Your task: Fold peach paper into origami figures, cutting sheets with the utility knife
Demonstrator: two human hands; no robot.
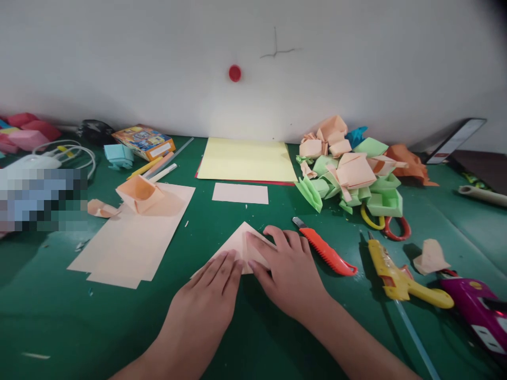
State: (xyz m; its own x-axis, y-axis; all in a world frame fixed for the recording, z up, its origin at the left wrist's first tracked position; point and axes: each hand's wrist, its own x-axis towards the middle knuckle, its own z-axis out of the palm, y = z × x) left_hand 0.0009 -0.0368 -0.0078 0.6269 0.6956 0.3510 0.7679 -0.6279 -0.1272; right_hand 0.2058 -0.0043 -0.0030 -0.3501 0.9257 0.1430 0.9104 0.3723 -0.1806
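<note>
A pale peach sheet of paper (242, 238), folded to a point at the top, lies on the green table between my hands. My left hand (209, 295) rests flat on its left side, fingers stretched out and pressing it down. Over its right side lies my right hand (289, 269), fingers spread, with the index finger along a folded flap near the middle. The paper's lower edge is partly hidden under both hands. Just right of my right hand is an orange utility knife (327, 250) with its blade end pointing away to the upper left.
Peach sheets (130, 243) with a folded paper box (139, 194) lie left. Yellow paper (247, 161) and a small strip (240, 193) are ahead. Right are piled paper shapes (356, 171), scissors (397, 228), a yellow glue gun (400, 274) and a purple power strip (475, 306).
</note>
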